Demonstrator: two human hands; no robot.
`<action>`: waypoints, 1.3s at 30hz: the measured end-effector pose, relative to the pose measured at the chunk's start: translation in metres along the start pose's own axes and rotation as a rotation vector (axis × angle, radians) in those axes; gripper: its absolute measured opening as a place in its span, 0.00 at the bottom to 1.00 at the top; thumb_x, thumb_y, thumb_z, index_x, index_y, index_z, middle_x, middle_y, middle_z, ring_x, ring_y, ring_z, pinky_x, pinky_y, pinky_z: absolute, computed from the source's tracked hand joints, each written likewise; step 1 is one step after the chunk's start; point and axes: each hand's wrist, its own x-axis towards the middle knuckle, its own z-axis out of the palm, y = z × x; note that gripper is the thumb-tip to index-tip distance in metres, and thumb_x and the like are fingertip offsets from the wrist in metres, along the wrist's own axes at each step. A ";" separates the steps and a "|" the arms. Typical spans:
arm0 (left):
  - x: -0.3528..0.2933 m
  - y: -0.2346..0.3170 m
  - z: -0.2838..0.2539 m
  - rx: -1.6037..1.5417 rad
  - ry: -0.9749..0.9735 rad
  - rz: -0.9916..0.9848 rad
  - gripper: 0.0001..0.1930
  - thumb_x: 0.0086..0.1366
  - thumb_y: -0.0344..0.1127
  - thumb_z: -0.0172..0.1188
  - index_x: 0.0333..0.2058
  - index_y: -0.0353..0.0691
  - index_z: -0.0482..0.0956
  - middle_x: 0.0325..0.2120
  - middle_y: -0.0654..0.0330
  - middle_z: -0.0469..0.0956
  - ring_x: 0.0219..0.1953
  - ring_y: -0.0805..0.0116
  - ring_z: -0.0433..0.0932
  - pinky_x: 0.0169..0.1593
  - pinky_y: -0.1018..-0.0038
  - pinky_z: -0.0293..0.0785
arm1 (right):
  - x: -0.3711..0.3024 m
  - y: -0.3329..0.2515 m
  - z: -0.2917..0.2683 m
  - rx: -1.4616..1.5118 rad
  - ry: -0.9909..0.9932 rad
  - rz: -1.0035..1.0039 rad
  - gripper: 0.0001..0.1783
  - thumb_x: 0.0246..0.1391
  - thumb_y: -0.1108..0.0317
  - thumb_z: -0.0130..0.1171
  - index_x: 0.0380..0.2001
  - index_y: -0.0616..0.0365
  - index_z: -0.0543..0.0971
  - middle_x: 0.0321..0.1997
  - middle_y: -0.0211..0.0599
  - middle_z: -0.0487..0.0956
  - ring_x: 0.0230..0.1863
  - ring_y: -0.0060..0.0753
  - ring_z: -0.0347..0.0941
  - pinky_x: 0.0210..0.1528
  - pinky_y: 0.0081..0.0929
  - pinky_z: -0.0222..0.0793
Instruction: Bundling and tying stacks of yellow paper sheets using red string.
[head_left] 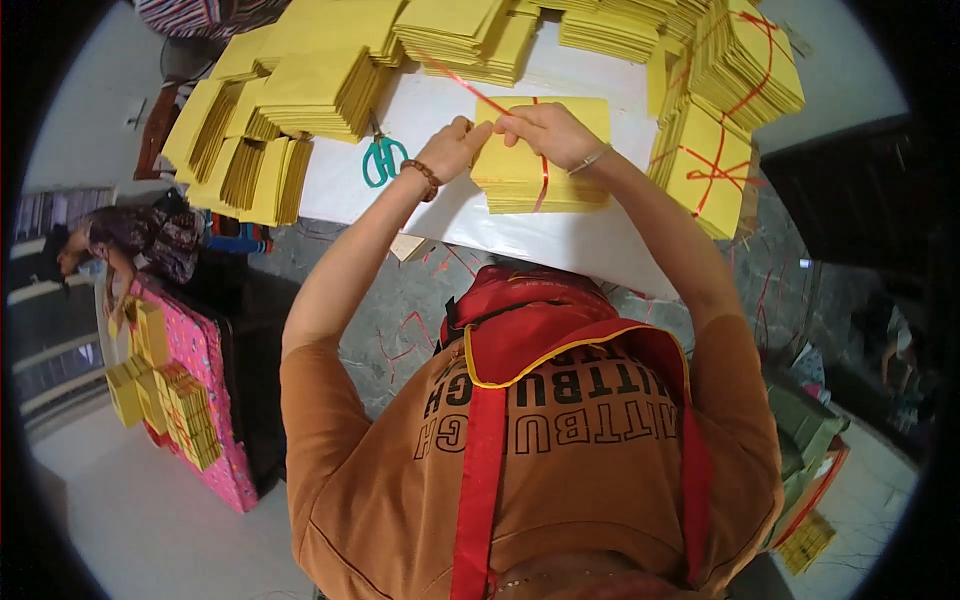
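In front of me on the white table lies a stack of yellow envelopes with a red ribbon running across it from front to back. Over the stack's left part, my right hand pinches the ribbon, whose loose end points up and to the left. My left hand is at the stack's left edge, its fingers closed close to the right fingertips; what they hold is hidden. Green-handled scissors lie left of my left hand.
Piles of yellow envelopes line the table's far and left sides. Tied bundles stand at the right. At left, another person bends over a pink-covered table with more bundles. Red ribbon scraps litter the floor.
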 end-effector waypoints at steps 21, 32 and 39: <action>-0.012 0.075 -0.029 0.251 -0.182 0.753 0.29 0.53 0.25 0.48 0.55 0.47 0.52 0.32 0.56 0.68 0.30 0.64 0.71 0.36 0.71 0.67 | 0.010 -0.010 0.006 -0.393 -0.015 0.146 0.19 0.47 0.51 0.44 0.25 0.54 0.77 0.29 0.46 0.76 0.32 0.50 0.71 0.35 0.43 0.65; -0.013 0.022 -0.014 -0.054 0.102 0.480 0.20 0.59 0.44 0.47 0.46 0.40 0.65 0.23 0.59 0.72 0.26 0.73 0.71 0.32 0.78 0.67 | 0.017 -0.004 -0.002 0.061 0.077 0.020 0.23 0.51 0.49 0.43 0.26 0.58 0.77 0.24 0.42 0.75 0.28 0.40 0.72 0.31 0.31 0.66; -0.013 0.014 0.005 0.091 0.255 0.522 0.14 0.49 0.31 0.57 0.36 0.38 0.68 0.20 0.57 0.72 0.21 0.59 0.73 0.26 0.69 0.68 | 0.016 0.002 -0.006 0.444 0.142 0.252 0.19 0.51 0.55 0.49 0.28 0.63 0.75 0.22 0.33 0.73 0.18 0.19 0.69 0.18 0.16 0.63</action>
